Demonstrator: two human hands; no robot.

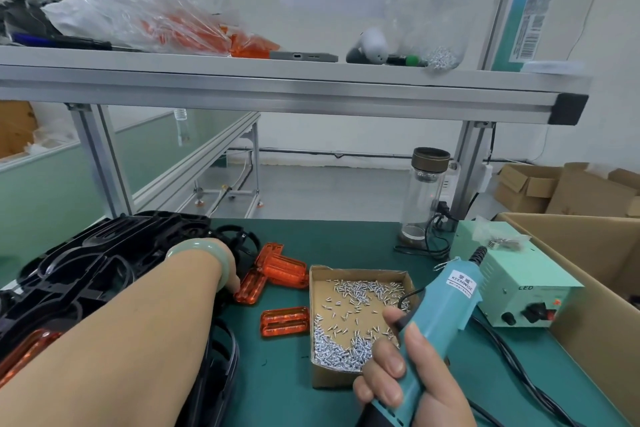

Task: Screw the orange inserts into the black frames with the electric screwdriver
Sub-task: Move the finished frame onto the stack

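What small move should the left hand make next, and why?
Probably pinch the nearest insert and lift it over to the frames. The left hand is at that insert, its fingers mostly hidden from the camera, while the right hand grips the screwdriver, so the tool seems ready.

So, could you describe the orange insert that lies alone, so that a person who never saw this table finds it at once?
On the green table, find the open cardboard box of silver screws near the middle. Just left of it lies one orange insert, flat and alone. The other orange inserts are heaped farther back, by the left hand.
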